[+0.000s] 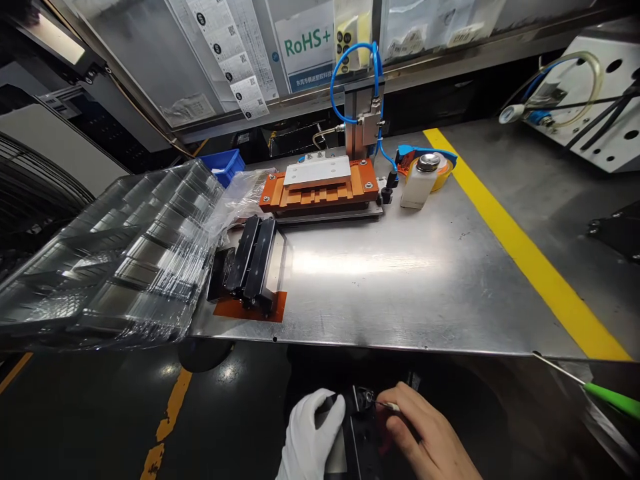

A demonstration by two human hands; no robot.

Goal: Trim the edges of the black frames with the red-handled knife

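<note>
Both hands work below the table edge: your white-gloved left hand grips a small black plastic part while your bare right hand pinches a thin metal pick at it; probe gently.

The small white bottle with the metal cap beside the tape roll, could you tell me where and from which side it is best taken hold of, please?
Probably grip the white bottle around its plain body, below the metal cap, coming from the front right over bare table. It stands upright; the tape roll crowds it behind and the orange fixture stands to its left.
</note>
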